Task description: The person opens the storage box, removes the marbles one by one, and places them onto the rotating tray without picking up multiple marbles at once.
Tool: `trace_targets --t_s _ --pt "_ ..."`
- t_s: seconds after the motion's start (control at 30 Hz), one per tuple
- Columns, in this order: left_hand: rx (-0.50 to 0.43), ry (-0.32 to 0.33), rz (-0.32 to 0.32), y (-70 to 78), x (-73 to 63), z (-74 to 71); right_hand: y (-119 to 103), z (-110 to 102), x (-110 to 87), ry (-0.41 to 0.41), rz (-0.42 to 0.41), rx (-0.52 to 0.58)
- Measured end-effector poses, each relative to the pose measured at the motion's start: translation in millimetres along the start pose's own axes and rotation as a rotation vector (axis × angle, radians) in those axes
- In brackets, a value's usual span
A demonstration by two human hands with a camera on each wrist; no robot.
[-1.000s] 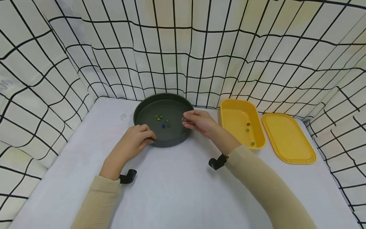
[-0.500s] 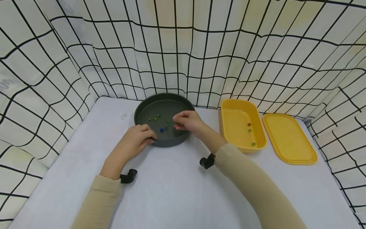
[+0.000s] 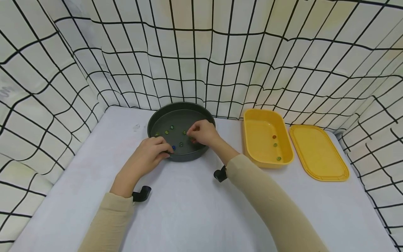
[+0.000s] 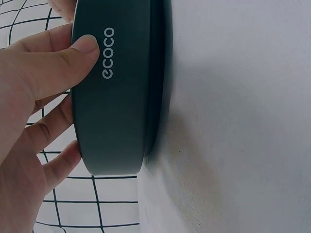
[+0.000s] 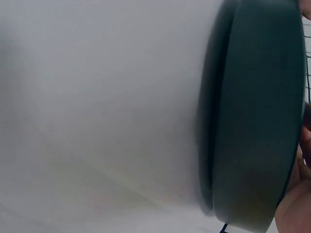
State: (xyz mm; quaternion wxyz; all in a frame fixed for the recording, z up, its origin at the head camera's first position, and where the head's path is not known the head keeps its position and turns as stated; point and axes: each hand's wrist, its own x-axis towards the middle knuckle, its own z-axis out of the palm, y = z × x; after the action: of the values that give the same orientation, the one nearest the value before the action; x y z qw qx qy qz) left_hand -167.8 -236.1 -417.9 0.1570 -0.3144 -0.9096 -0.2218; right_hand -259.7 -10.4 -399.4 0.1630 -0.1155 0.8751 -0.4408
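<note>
A dark round pan (image 3: pixel 189 120) stands at the back of the table, several glass marbles lying loose on its floor. A blue marble (image 3: pixel 174 148) is close to my left fingertips; a green marble (image 3: pixel 184 132) lies just left of my right hand. My left hand (image 3: pixel 148 154) grips the pan's near-left rim; in the left wrist view its thumb (image 4: pixel 86 44) presses the outer wall beside the lettering "ecoco". Over the pan's right part, my right hand (image 3: pixel 203 133) reaches in with bent fingers. Whether a marble is between them is hidden.
Right of the pan is a yellow rectangular container (image 3: pixel 259 131) with an orange marble (image 3: pixel 274 137) and two green ones inside. Beside it a yellow lid (image 3: pixel 318 152) lies flat. White walls with a black grid rise behind and at both sides.
My right hand has moved left and down into the pan; the green marble seen at its fingertips before is no longer visible. Marbles in the pan have rolled left and nearer. My left hand stays.
</note>
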Motion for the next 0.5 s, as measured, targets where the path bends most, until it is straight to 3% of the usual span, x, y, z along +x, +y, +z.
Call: trace_targets --t_s 0.17,0.5 --pt "0.004 0.002 0.006 0.1 0.6 -0.5 -1.3 5.3 -1.4 0.026 -0.046 -0.189" --pt "0.019 -0.020 -0.025 1.3 -0.3 -1.1 -2.3 7.4 -3.5 0.022 -0.064 -0.250"
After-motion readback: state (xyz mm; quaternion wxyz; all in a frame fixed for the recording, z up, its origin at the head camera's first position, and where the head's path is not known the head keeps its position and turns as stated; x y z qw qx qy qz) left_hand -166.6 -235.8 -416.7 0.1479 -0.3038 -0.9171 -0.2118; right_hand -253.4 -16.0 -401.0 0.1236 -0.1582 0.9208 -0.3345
